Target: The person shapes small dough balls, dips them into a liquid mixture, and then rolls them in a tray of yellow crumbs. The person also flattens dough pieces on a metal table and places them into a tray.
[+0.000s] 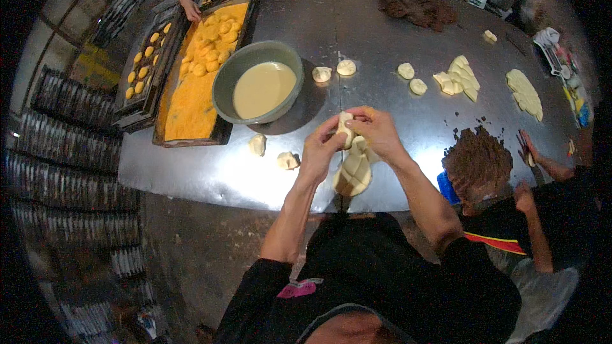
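Observation:
Both my hands meet over the metal table, pinching one piece of pale dough (pixel 345 129) between them. My left hand (pixel 322 145) holds its left side with thumb and fingers; my right hand (pixel 377 131) presses it from the right. Just below lies a scored sheet of flattened dough (pixel 354 174), partly behind my right hand. Two dough pieces, one at the left (pixel 257 145) and one nearer (pixel 288 160), rest on the table left of my hands. Beyond my hands sit a pair of round dough balls (pixel 322 74) (pixel 346 67).
A grey bowl (pixel 222 98) of pale liquid stands left, beside a wooden tray (pixel 191 143) of orange crumbs and coated balls. A co-worker's hand (pixel 192 11) reaches into the tray. Right are more dough, a brown crumbly mound (pixel 478 157) and another co-worker's hand (pixel 528 145).

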Demonstrator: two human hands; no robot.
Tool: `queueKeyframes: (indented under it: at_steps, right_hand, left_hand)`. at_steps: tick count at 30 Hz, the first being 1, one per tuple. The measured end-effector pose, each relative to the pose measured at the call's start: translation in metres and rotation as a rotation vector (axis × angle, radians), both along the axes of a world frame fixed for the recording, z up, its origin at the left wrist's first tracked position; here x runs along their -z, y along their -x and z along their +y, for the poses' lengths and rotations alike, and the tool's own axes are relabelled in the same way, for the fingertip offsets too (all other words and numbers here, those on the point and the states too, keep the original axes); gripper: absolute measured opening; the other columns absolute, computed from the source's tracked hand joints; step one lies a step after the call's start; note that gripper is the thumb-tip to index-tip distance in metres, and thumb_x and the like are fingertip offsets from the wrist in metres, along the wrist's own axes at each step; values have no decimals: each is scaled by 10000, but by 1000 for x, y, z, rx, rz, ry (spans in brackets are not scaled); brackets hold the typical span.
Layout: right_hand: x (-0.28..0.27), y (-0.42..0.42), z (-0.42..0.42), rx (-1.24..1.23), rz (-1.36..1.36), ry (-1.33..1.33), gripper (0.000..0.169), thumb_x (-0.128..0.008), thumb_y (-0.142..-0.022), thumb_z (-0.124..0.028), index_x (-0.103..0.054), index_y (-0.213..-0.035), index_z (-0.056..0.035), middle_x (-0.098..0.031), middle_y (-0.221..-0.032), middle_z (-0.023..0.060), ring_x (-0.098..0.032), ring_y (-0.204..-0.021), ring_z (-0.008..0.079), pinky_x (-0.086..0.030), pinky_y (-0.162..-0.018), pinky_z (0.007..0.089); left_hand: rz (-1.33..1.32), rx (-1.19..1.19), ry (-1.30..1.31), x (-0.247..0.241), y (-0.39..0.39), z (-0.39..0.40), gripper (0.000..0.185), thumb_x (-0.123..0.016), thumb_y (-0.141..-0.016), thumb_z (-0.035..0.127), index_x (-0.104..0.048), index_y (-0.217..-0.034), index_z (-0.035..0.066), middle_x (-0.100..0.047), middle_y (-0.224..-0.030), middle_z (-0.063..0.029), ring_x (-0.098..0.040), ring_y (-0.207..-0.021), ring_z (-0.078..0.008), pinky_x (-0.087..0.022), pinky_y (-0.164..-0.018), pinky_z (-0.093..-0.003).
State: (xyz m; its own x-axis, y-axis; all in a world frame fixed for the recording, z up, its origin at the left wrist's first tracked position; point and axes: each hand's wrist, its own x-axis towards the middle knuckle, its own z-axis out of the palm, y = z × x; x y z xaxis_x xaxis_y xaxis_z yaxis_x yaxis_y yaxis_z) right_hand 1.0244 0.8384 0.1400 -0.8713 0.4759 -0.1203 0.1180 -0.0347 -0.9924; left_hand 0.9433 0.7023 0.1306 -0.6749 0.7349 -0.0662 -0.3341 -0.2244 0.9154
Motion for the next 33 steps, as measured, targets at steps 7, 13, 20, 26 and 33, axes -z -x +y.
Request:
queueKeyframes:
  at_steps: [7,13,20,26,33]
  right_hand:
    - [-21,13,-86,479,155,-440,293,-604,-873,-273,-598,-857,20,-634,-802,118,-587,-707,194,-463,-657,336]
    - [-29,-33,-32,550,-39,-213,431,-552,-910,-329,-542,-626,-5,-362,-512,58,-356,-547,92,-320,-457,335]
    - [45,-98,-23,133,-81,-1220,234,-554,-868,-267,-644,-851,-52,-650,-905,120,-606,-794,269,-472,-683,424]
    - [86,-183,169,67,-888,-922,338,-543,-838,-296,-634,-1055,-52,-656,-938,146,-624,-912,338,-501,-807,484]
    - [98,-230,279,-64,-1194,-1088,264,-545,-774,-220,-673,-932,-51,-658,-980,175,-611,-966,370,-505,-784,510]
  left_hand:
    - [749,-606,255,16,-11,13,295,-461,-960,270,-527,-853,3,-572,-785,-143,-561,-703,-304,-427,-620,-386]
    - [400,-396,147,-13,-57,27,301,-509,-948,225,-529,-744,5,-504,-671,-27,-453,-638,-95,-401,-566,-300]
    - [-547,181,127,76,-64,36,363,-575,-919,219,-525,-1169,-39,-611,-1033,-119,-603,-908,-189,-511,-773,-316]
    - [92,318,462,62,-59,57,364,-619,-875,162,-568,-1193,-9,-630,-1053,-101,-617,-869,-181,-501,-757,-288]
    - [-137,115,411,48,-61,65,322,-580,-865,76,-574,-1161,-52,-633,-1041,-119,-611,-896,-163,-490,-751,-258]
